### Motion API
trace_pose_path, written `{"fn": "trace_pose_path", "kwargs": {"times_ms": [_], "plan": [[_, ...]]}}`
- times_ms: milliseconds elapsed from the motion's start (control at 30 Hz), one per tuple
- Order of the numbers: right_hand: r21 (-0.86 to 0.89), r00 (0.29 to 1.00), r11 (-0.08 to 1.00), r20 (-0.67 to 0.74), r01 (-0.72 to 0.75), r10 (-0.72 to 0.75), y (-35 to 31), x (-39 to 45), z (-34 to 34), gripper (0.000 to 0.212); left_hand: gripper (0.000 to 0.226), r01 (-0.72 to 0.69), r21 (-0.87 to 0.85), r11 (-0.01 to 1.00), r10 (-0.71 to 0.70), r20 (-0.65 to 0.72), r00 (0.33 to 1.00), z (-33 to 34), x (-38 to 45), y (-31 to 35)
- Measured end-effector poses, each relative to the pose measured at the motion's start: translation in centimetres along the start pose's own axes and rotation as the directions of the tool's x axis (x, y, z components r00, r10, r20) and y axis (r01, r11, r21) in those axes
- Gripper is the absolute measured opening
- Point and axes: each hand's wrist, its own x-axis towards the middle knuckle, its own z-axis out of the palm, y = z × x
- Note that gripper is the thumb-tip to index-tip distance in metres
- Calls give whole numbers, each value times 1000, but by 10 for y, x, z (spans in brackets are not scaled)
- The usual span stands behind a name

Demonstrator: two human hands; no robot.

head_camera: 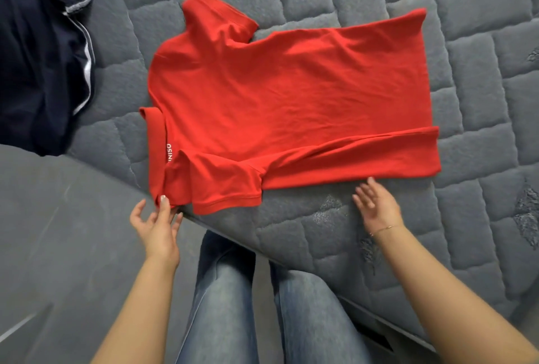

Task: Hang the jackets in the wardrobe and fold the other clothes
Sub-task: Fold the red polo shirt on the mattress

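A red polo shirt [280, 95] lies flat on the grey quilted mattress [481, 28], collar to the left and hem to the right. Its near side and near sleeve are folded in over the body. My left hand [157, 223] sits at the shirt's near left corner by the collar, fingers relaxed, fingertips touching the fabric edge. My right hand [376, 206] hovers open just in front of the folded near edge, fingers spread, holding nothing.
A dark navy garment [38, 51] with white piping lies bunched at the mattress's far left. The mattress edge runs diagonally in front of my legs, in blue jeans [227, 290]. Grey floor [58, 247] lies to the left.
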Motion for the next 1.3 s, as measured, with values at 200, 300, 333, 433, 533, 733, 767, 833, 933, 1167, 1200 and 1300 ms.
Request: {"fn": "trace_pose_path", "kwargs": {"times_ms": [200,300,333,433,533,733,767,833,933,1167,1200,1300], "plan": [[-392,946,918,313,52,80,94,-76,89,28,3,-63,191,980,36,143,989,-10,18,14],[-459,951,880,308,122,29,113,-87,120,19,8,-209,325,922,163,164,973,-27,25,30],[-466,958,875,288,131,10,117,-87,126,13,9,-280,387,878,226,179,957,-33,27,37],[-501,964,849,264,165,-31,121,-87,129,12,3,-412,563,717,300,284,911,-52,37,51],[-513,944,834,327,203,-29,118,-89,123,11,9,-445,667,597,326,305,895,-53,34,58],[-524,937,813,341,255,-74,109,-86,137,29,24,-421,613,669,146,447,883,-7,7,54],[-530,938,804,334,271,-97,107,-86,143,30,37,-382,643,664,68,456,887,5,7,52],[-511,931,801,332,313,-152,104,-85,153,27,53,-370,699,613,19,454,891,27,10,47],[-429,925,840,322,332,-201,98,-85,164,18,43,-392,737,550,39,446,894,49,18,46],[-339,938,896,291,286,-189,84,-82,176,20,21,-566,515,644,240,567,788,64,34,67],[-372,939,885,296,280,-173,84,-80,177,21,32,-569,528,631,192,604,774,65,39,69],[-521,941,800,303,297,-152,88,-75,179,34,54,-619,614,489,82,674,734,63,52,69]]}}
